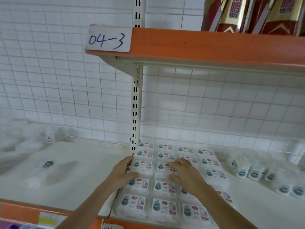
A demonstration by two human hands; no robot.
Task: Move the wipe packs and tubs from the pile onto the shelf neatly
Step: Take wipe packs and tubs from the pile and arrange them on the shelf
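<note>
White wipe packs (162,182) — left hand (122,172), right hand (185,175) flat, partly covering labels.

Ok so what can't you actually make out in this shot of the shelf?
Head view only:
- Wipe packs under the left hand and right hand: partly covered.
- Pack label print: too small.
- Pile at far left: blurred.
- Boxes on upper shelf: cut off by top edge.
- Tag below: cut off by bottom edge.
</note>
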